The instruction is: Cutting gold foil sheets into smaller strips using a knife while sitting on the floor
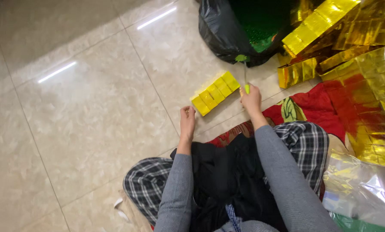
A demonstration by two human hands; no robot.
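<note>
Lying on the pale tiled floor (pixel 85 107) in front of the seated person is a row of yellow foil blocks (pixel 215 92), packed side by side in a slanted line that runs from lower left to upper right. Left hand (pixel 187 121) is down at the near end of that row, palm toward the floor, fingers stretched forward and loose, fingertips right at the lowest block; whether they actually press on it is hard to tell, but nothing is gripped there. Over on the other end, the right hand (pixel 251 98) is closed into a fist around a thin tool with a lime-green handle (pixel 246 88), its slim shaft rising toward a small green tip just beside the far end of the row. That fist sits just beside the upper blocks, not on them.

Moving outward: both arms wear grey sleeves (pixel 282 172), and the knees show black-and-white checked trousers (pixel 306 144) with dark cloth bunched in the lap. Under the right arm is a red patterned cloth (pixel 317 105) spread on the floor. Beyond the blocks, a black plastic bag (pixel 220 32) gapes open with something green glittering inside. To the right, a heap of gold foil sheets and folded pieces (pixel 355 47) piles up, and crinkled clear wrapping (pixel 364 184) lies at the lower right.
</note>
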